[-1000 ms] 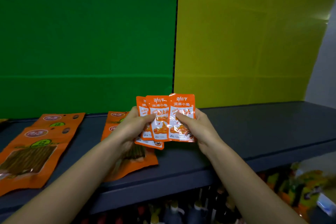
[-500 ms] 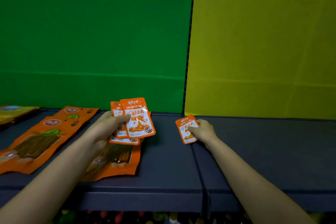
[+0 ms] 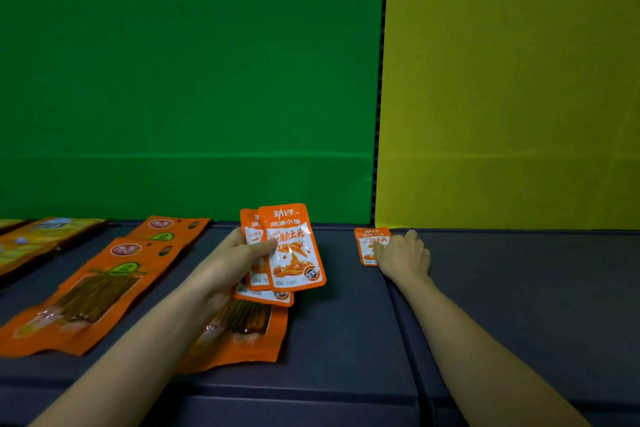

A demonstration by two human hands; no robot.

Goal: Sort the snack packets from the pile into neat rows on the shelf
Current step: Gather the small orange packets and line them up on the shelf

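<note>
Orange-fronted, the fan of small packets (image 3: 294,250) stands in the left hand (image 3: 235,260), with the thumb clamped across the fronts. I judge the spread lets one be drawn off at a time. At three o'clock from the fan a lone packet (image 3: 369,243) lies flat on the grey shelf (image 3: 519,288), pushed to the back edge just below the seam where the green wall (image 3: 190,80) meets the yellow wall (image 3: 502,80). The right hand (image 3: 401,256) rests palm down on the lone packet's right half, fingers laid out and pressing rather than curled round it, probably squaring it as the start of a row. Large packets (image 3: 90,291) lie ranked at nine o'clock. Those in the fan are not yet laid out.
</note>
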